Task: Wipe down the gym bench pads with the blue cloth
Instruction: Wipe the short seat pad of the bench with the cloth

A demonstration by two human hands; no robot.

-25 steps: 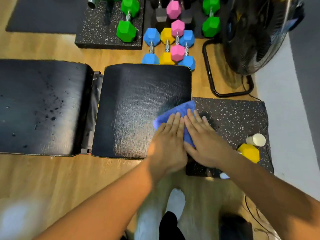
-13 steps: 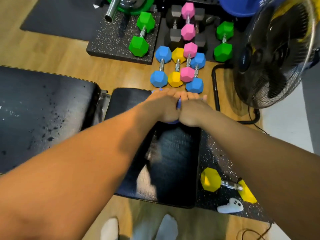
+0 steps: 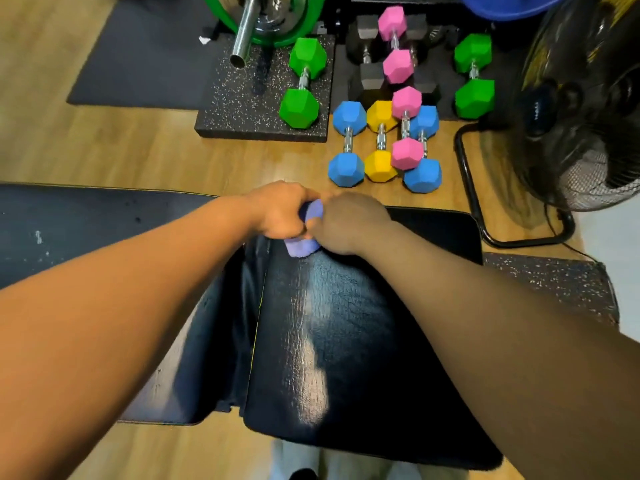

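Observation:
The black seat pad (image 3: 353, 341) of the gym bench fills the lower middle of the head view, glossy with a damp sheen. The longer back pad (image 3: 69, 230) lies to its left, speckled with spots. A bunched blue cloth (image 3: 304, 242) sits at the seat pad's far left corner, by the gap between the pads. My left hand (image 3: 280, 211) and my right hand (image 3: 349, 223) are side by side there, both closed on the cloth. Most of the cloth is hidden under my fingers.
Blue, yellow and pink dumbbells (image 3: 382, 143) lie on the wood floor just beyond the bench. Green dumbbells (image 3: 303, 86) rest on a speckled rubber mat, with a barbell end (image 3: 244, 32) behind. A standing fan (image 3: 575, 109) with a black tube base is at the right.
Both hands pushed the cloth from the seat pad's near right edge to its far edge, then left to the far left corner. The cloth went from flat to bunched.

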